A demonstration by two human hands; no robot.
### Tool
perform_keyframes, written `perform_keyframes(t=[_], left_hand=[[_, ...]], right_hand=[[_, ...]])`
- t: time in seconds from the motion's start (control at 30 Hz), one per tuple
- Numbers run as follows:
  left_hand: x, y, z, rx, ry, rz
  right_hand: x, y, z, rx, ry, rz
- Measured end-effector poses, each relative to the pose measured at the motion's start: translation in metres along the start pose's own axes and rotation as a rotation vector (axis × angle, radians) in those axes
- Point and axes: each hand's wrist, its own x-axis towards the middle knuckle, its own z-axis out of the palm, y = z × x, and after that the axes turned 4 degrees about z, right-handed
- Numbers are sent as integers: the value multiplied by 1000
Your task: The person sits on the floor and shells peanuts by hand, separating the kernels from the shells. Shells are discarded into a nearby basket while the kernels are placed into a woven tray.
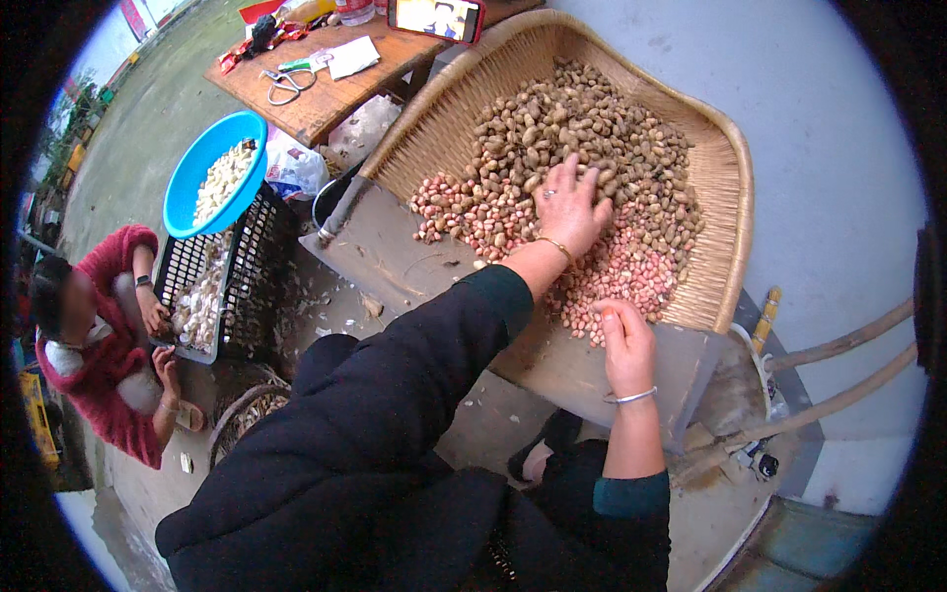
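A large woven winnowing basket (pixel 721 244) lies before me, with unshelled peanuts (pixel 592 118) heaped at its back and shelled pink peanut kernels (pixel 636 266) nearer its front lip. My left hand (pixel 570 207) reaches in over the edge of the unshelled heap, fingers spread and touching the pods; whether it grips one cannot be told. Above the kernels near the front lip, my right hand (pixel 627 344) has its thumb and fingertips drawn together. Anything between those fingertips is hidden.
A wooden table (pixel 333 96) holds scissors (pixel 287 85), papers and a propped phone (pixel 436 18). At left, a blue basin (pixel 174 200) of pale pieces rests on a black plastic crate (pixel 229 296). A person in a red fluffy top (pixel 111 385) sits beside it. Wooden poles (pixel 836 348) stand at right.
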Motion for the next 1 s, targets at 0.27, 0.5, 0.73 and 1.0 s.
perform_keyframes(t=[0.27,0.5,0.73,1.0], left_hand=[[6,-39,-52,10,-228,373],[-30,-116,-118,577,-178,230],[-31,-60,-40,264,-36,41],[-13,-8,-16,-6,-101,395]], right_hand=[[-13,11,-10,-4,-73,109],[-23,17,-8,-46,-115,23],[-23,5,-8,-59,-132,-15],[-18,7,-4,-48,-145,-52]])
